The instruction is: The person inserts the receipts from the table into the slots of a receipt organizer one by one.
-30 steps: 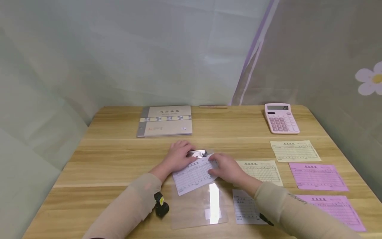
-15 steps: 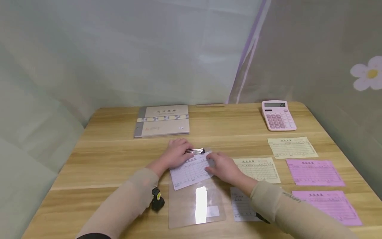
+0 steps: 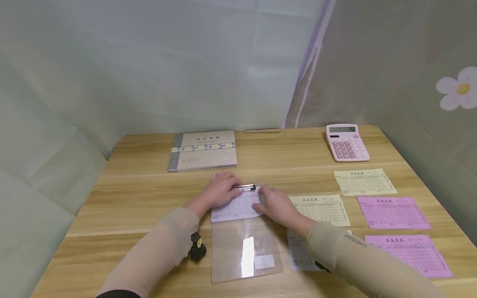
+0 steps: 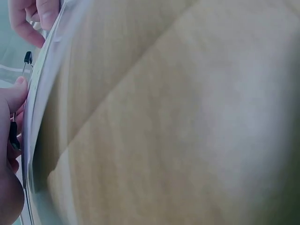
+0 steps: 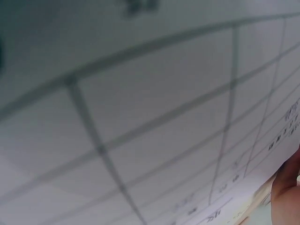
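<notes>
Head view, clock taken from table centre. 11 o'clock: notebook [image 3: 205, 156] cover, title reads as 总分类账, slightly blurred; below, a red "A", next character unclear. 2 o'clock: calculator [image 3: 347, 142] display, two digits, first 2, second uncertain. Around 3 o'clock: yellow slips [image 3: 365, 182] and pink slips [image 3: 393, 213], headings illegible. White slip [image 3: 237, 207]: print illegible. Right sleeve [image 3: 354, 248]: lettering illegible.

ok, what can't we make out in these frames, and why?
Head view: left end of the metal clip on the clear clipboard, behind the left hand.
Head view: part of the upper white form's right side, behind the right hand.
Head view: much of the lower white form, under the right sleeve.
Left wrist view: rest of the left hand, cut off by the left edge.
Right wrist view: top characters, blurred.
</notes>
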A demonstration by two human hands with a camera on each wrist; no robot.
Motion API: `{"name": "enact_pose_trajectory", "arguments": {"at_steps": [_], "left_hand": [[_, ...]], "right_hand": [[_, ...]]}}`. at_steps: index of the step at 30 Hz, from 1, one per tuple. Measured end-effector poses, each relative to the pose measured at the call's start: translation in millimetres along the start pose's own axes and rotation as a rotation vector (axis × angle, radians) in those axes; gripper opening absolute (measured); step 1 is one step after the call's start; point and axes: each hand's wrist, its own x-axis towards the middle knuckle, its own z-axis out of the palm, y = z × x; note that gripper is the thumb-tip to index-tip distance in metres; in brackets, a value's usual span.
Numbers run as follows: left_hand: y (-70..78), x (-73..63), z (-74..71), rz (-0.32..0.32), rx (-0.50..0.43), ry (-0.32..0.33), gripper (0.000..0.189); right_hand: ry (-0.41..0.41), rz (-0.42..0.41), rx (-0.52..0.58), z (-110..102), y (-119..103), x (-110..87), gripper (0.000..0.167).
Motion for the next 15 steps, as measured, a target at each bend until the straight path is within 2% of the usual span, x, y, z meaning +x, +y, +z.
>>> {"name": "enact_pose_trajectory", "arguments": {"at_steps": [9,15], "left_hand": [[1.4,-3.9,-1.7,-0.003,-0.006,0.016,0.031],[2.8,-3.9,-2.6,0.017,-0.006,0.029,0.030]], "right_hand": [[0.017,-0.016,-0.009,1.0,-1.4,2.9,0.047],[0.021,-0.009,-0.007,1.6,0.2,3.9,0.047]]}}
